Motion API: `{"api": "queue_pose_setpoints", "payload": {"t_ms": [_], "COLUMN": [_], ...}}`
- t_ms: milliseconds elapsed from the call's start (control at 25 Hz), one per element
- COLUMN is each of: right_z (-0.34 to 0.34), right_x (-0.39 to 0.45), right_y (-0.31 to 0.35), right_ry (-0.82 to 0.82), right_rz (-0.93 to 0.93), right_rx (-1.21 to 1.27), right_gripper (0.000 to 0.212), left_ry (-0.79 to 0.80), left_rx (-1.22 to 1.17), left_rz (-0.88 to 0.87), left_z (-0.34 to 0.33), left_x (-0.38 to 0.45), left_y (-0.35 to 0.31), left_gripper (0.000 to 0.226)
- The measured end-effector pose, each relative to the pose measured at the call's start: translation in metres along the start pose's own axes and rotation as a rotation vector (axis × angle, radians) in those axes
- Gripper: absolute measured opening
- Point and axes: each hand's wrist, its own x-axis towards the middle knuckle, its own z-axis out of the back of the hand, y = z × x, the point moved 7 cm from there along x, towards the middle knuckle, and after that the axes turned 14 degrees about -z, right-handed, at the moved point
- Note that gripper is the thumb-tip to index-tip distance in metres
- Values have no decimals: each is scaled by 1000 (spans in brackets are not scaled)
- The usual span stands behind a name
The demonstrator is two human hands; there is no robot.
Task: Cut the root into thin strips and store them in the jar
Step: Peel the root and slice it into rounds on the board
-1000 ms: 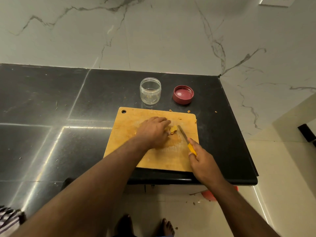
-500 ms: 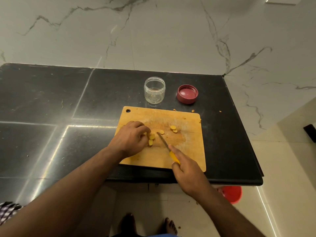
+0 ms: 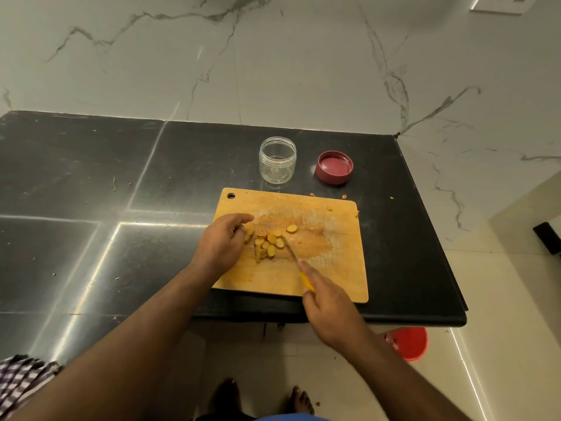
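Several yellow root slices [image 3: 268,243] lie in a loose heap on the wooden cutting board [image 3: 331,268]. My left hand [image 3: 223,244] rests on the board just left of the heap, fingers loosely bent toward the slices. My right hand [image 3: 329,302] grips the yellow handle of a small knife [image 3: 293,256], whose blade tip touches the right side of the heap. An open clear jar [image 3: 277,159] stands behind the board, and its red lid [image 3: 334,167] lies upside down to its right.
The board sits near the right front corner of a black stone counter [image 3: 91,208] against a marble wall. Small root scraps [image 3: 344,196] lie behind the board. On the floor below are a red tub [image 3: 408,343] and my bare feet.
The slices, scattered half a second ago, are now gathered into a heap between my left hand and the knife blade. One second ago my left hand covered the root further right.
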Motion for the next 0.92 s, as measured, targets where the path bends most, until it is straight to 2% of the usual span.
{"api": "queue_pose_setpoints", "payload": {"t_ms": [160,280,400,640,800,920], "right_z": [-9,18,35,-5,17,27], "right_x": [-11,-5,18,3,-3,-2], "right_y": [14,2,-14,20,12,4], "right_ry": [41,-76,-168,25,-94,-117], "right_rz": [63,-3,-122,6,-33,-64], "right_rx": [36,104,26,-3,88,97], "right_gripper": [55,57,55,56,55,54], "left_ry": [-35,4,45,39,3,42], "left_rx": [-26,-6,8,6,47,138], "left_rz": [49,52,45,24,34,-51], "left_z": [8,6,2,8,14,9], "left_x": [2,1,0,3,3,11], "left_y": [6,4,-1,-3,3,-6], "left_gripper": [36,36,36,35,31,27]}}
